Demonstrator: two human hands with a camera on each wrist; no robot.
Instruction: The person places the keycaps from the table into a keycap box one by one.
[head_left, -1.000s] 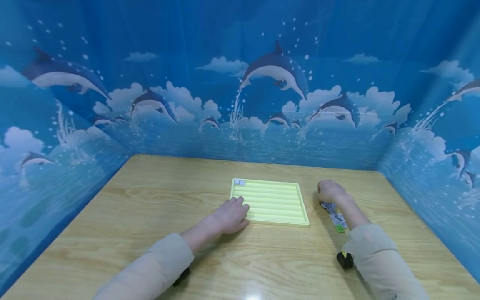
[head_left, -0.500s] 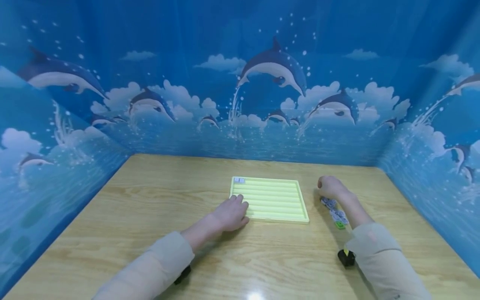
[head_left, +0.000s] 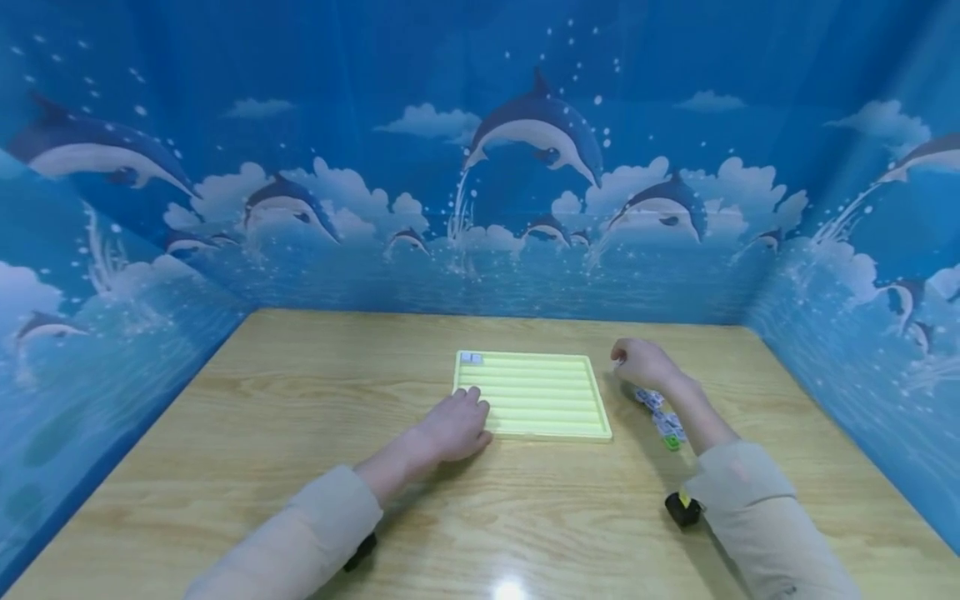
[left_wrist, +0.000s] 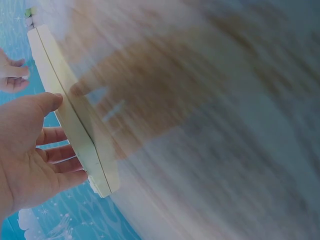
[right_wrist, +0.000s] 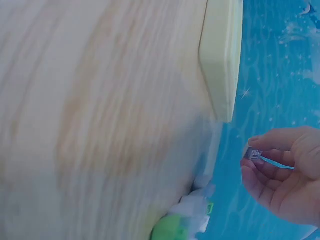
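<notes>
A pale yellow-green tray [head_left: 540, 396] with ridged rows lies on the table, two small grey-white tiles [head_left: 471, 357] in its far left corner. My left hand [head_left: 454, 423] holds the tray's near left corner; in the left wrist view the thumb [left_wrist: 56, 101] lies on the outer wall and the fingers reach behind the rim, partly hidden. Right of the tray, my right hand [head_left: 647, 365] is raised, pinching a small grey-white tile [right_wrist: 254, 154] between thumb and fingertips. Below that hand lies a loose pile of similar tiles [head_left: 662, 412].
A green piece [head_left: 671, 442] lies at the near end of the pile. A black device [head_left: 682, 508] with a yellow tab sits by the right cuff. Blue dolphin-print curtains [head_left: 420, 250] enclose the wooden table [head_left: 315, 375] at the back and sides.
My right hand has risen from the pile and moved left toward the tray, with a tile now showing at its fingertips. My left hand stays at the tray; the head view has shifted slightly.
</notes>
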